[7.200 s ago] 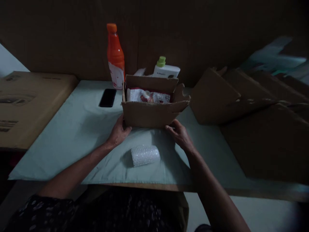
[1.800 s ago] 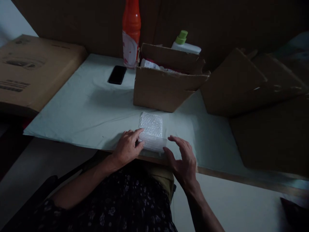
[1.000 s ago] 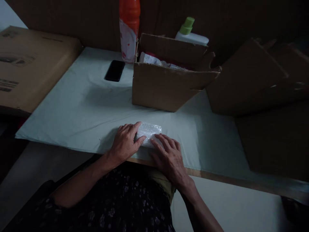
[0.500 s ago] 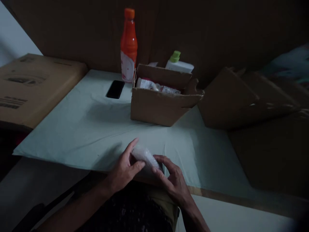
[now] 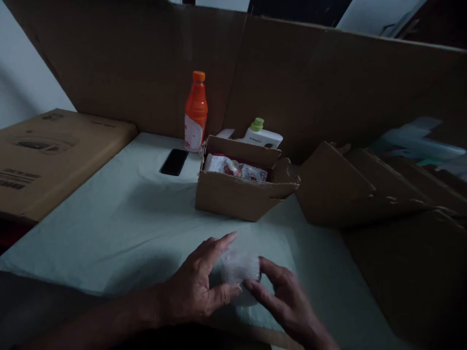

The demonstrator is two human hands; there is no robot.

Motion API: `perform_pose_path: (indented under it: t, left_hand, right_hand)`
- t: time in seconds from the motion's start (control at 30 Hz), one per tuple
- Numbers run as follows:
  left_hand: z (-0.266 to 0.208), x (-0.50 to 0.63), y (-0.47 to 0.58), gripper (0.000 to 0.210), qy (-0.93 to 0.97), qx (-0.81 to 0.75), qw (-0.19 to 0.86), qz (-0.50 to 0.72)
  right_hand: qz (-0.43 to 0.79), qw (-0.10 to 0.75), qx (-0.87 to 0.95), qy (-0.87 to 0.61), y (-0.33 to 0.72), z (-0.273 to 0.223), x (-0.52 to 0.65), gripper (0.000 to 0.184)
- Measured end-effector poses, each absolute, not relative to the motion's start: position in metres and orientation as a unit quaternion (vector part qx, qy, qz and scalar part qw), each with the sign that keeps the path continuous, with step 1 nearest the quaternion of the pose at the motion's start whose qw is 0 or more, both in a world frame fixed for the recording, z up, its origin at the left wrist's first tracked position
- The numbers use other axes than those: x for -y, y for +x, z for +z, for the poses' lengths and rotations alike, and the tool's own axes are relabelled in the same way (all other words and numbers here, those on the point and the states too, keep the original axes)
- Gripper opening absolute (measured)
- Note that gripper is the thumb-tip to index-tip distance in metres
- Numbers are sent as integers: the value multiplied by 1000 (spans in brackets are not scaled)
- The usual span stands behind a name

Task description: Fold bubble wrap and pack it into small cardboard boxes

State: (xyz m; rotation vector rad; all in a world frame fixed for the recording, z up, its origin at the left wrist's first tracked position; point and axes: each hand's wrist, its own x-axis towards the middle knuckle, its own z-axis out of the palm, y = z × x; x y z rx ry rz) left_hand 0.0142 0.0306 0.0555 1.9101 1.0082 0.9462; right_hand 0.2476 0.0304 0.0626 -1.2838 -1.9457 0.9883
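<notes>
A small bundle of clear bubble wrap (image 5: 241,267) is held between both hands, low in the middle of the head view. What lies inside the wrap cannot be made out. My left hand (image 5: 204,279) grips its left side, thumb in front and fingers behind. On the right end, my right hand (image 5: 280,294) pinches it between thumb and fingers. Just beyond the hands stands an open cardboard box (image 5: 233,197) with printed packets (image 5: 237,167) inside.
Behind the box stand an orange bottle (image 5: 196,114) and a white bottle with a green cap (image 5: 260,136). A black phone (image 5: 174,162) lies on the pale cloth (image 5: 146,218). A large flat carton (image 5: 65,160) is at left; bigger open cartons (image 5: 335,189) crowd the right.
The view has tilted up, so the table things sit lower in it. Both hands have raised the bubble-wrapped bundle and turned it more level.
</notes>
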Motion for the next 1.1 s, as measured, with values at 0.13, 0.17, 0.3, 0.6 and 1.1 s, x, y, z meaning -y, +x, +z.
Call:
perform_pose_path:
  t: [0.13, 0.17, 0.3, 0.6, 1.1]
  left_hand:
    - [99, -82, 6, 78, 803, -355, 166, 449]
    - [107, -98, 4, 74, 802, -369, 97, 459]
    - [113, -146, -1, 31, 798, -419, -75, 426]
    - [93, -140, -3, 25, 820, -375, -110, 419]
    - [96, -151, -3, 23, 815, -387, -117, 416]
  right_hand:
    - [270, 363, 745, -490, 271, 108, -51, 23]
    - [211, 383, 749, -498, 275, 123, -58, 26]
    - [-105, 405, 742, -524, 279, 180, -107, 33]
    - [-74, -53, 900, -427, 212, 184, -239, 20]
    - [-96, -126, 922, -352, 159, 153, -254, 15]
